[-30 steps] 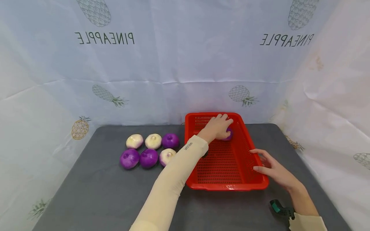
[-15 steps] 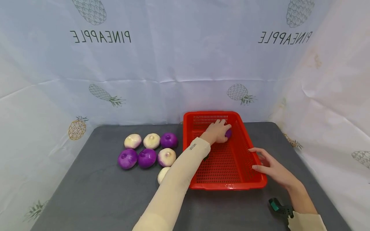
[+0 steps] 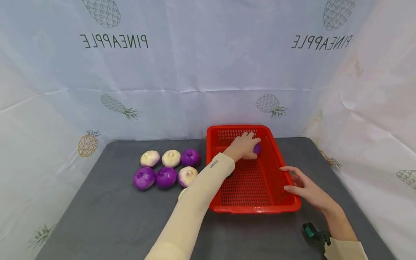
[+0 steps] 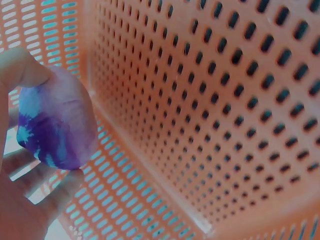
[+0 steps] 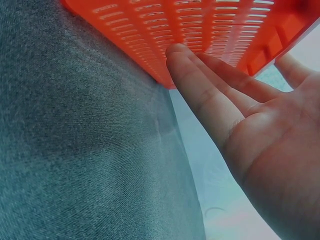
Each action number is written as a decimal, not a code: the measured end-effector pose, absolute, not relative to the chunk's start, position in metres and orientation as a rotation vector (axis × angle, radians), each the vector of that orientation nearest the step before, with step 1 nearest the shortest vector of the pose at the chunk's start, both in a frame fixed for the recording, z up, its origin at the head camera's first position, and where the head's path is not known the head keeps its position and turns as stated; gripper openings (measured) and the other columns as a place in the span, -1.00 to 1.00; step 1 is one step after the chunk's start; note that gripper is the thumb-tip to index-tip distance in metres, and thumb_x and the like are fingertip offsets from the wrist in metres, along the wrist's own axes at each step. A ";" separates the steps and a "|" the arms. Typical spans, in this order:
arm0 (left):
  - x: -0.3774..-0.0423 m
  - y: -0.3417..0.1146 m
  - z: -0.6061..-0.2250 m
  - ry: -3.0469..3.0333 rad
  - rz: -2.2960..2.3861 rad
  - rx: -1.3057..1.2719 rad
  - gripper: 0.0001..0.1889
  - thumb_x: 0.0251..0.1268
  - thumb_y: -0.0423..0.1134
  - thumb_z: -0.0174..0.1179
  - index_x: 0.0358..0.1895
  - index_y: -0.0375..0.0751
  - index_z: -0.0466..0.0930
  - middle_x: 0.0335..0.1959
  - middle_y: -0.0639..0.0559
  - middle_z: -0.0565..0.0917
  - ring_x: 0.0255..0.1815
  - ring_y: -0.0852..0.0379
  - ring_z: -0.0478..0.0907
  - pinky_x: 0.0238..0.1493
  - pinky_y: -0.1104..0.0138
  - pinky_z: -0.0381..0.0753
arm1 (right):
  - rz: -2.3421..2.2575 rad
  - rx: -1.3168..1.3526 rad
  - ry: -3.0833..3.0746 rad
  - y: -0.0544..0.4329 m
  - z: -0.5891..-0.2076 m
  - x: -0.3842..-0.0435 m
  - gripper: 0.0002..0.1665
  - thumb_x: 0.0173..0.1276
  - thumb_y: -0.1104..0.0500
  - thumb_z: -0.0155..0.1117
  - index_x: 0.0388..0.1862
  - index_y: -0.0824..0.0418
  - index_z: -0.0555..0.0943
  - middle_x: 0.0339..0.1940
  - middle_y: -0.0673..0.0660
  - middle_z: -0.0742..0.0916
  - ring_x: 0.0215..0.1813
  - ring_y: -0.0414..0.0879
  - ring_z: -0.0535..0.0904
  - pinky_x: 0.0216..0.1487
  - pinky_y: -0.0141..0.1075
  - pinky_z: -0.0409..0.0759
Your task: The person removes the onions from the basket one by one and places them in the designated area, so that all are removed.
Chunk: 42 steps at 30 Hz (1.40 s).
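Purple onion [image 3: 257, 148]: small round piece, purple with a paler patch, lying in the far part of the red basket, held in the left hand.

Backdrop [image 3: 195, 72]: pale sheet printed with pineapples and mirrored lettering, standing behind and to both sides of the tabletop.

Tabletop [image 3: 113, 216]: dark grey, cloth-like surface, carrying everything listed below.

Red basket [image 3: 260, 209]: rectangular, perforated plastic, set right of centre on the tabletop, long side running away from the person.

Left hand [image 3: 243, 146]: reached into the far end of the basket, fingers [image 4: 30, 70] and thumb curled round the purple onion [image 4: 55, 120]; the left wrist view shows the onion pinched close to the basket's slotted wall [image 4: 210, 100]. Cream sleeve [image 3: 195, 202] covers the arm.

Right hand [image 3: 307, 189]: relaxed and holding nothing, straight fingers [image 5: 200, 85] laid against the outside of the basket's right wall [image 5: 200, 30], near its front corner.

Onion group [image 3: 167, 168]: three purple and three white pieces in two rows, just left of the basket, touching or nearly touching one another. A further white piece [image 3: 181, 194] shows partly behind the sleeve.

Green-and-black clip [image 3: 313, 234]: small, near the right wrist, at the tabletop's front edge.
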<state>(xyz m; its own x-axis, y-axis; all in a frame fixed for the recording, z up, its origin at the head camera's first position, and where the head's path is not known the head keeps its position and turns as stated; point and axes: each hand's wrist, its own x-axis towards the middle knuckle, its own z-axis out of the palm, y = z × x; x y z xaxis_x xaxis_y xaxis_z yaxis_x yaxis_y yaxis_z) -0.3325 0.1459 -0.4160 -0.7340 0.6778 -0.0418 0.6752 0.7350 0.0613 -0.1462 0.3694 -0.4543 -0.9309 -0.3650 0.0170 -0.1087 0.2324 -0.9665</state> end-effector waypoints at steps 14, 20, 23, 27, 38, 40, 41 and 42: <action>-0.321 0.119 -0.372 2.873 0.018 1.215 -0.37 0.31 0.15 0.22 0.43 0.17 0.38 0.30 0.08 0.39 0.22 0.12 0.30 0.05 0.26 0.55 | -1.758 -0.437 2.293 0.369 -0.456 -0.146 -0.27 0.43 0.31 0.17 0.51 0.22 0.14 0.28 0.36 0.49 0.08 0.02 0.68 -0.08 -0.02 0.73; -0.308 0.104 -0.349 2.885 -0.074 1.269 -0.42 0.32 0.16 0.21 0.38 0.19 0.40 0.28 0.08 0.39 0.25 0.10 0.32 0.07 0.25 0.53 | -1.751 -0.430 2.305 0.368 -0.458 -0.147 -0.28 0.44 0.30 0.18 0.50 0.22 0.15 0.26 0.33 0.52 0.08 0.03 0.68 -0.09 -0.02 0.73; -0.302 0.097 -0.341 2.869 -0.131 1.312 -0.41 0.32 0.15 0.18 0.40 0.19 0.38 0.30 0.08 0.38 0.26 0.10 0.32 0.07 0.25 0.53 | -1.747 -0.409 2.312 0.368 -0.456 -0.146 -0.30 0.46 0.30 0.16 0.50 0.21 0.16 0.26 0.33 0.52 0.08 0.02 0.67 -0.09 -0.02 0.73; -0.291 0.092 -0.330 2.837 -0.200 1.388 -0.38 0.31 0.14 0.18 0.43 0.18 0.36 0.32 0.07 0.37 0.29 0.08 0.29 0.08 0.24 0.53 | -1.738 -0.397 2.322 0.369 -0.454 -0.144 -0.31 0.47 0.29 0.16 0.50 0.20 0.16 0.25 0.32 0.52 0.07 0.01 0.67 -0.08 -0.02 0.73; -0.255 0.072 -0.314 2.815 -0.274 1.546 -0.35 0.25 0.16 0.21 0.43 0.19 0.37 0.36 0.05 0.37 0.29 0.07 0.27 0.15 0.19 0.51 | -1.740 -0.422 2.323 0.370 -0.456 -0.144 -0.30 0.46 0.30 0.16 0.50 0.21 0.17 0.24 0.26 0.53 0.09 0.00 0.66 -0.07 -0.04 0.72; -0.249 0.065 -0.312 2.810 -0.271 1.577 -0.36 0.25 0.15 0.21 0.42 0.18 0.38 0.33 0.05 0.38 0.27 0.08 0.29 0.14 0.19 0.51 | -1.742 -0.428 2.318 0.370 -0.455 -0.144 -0.31 0.47 0.31 0.14 0.51 0.21 0.16 0.24 0.26 0.53 0.09 0.01 0.66 -0.06 -0.04 0.72; -0.246 0.062 -0.312 2.811 -0.274 1.590 -0.36 0.25 0.15 0.21 0.42 0.19 0.38 0.32 0.05 0.38 0.26 0.08 0.29 0.14 0.19 0.50 | -1.742 -0.429 2.317 0.370 -0.455 -0.144 -0.32 0.48 0.31 0.14 0.51 0.21 0.16 0.24 0.26 0.54 0.09 0.01 0.66 -0.06 -0.04 0.72; -0.243 0.060 -0.310 2.813 -0.275 1.605 -0.36 0.25 0.14 0.21 0.41 0.19 0.39 0.31 0.05 0.39 0.25 0.08 0.30 0.14 0.19 0.50 | -1.743 -0.429 2.314 0.371 -0.454 -0.143 -0.32 0.48 0.31 0.13 0.51 0.20 0.16 0.24 0.25 0.54 0.09 0.01 0.66 -0.06 -0.04 0.72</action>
<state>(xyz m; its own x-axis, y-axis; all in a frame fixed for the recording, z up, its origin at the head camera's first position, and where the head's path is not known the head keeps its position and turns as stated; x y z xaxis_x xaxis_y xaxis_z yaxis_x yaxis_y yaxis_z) -0.2432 0.0597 -0.3105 -0.5079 0.8613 0.0104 0.8430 0.4995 -0.1998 -0.1433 0.3706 -0.4543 -0.9350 -0.3546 0.0059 -0.1036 0.2571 -0.9608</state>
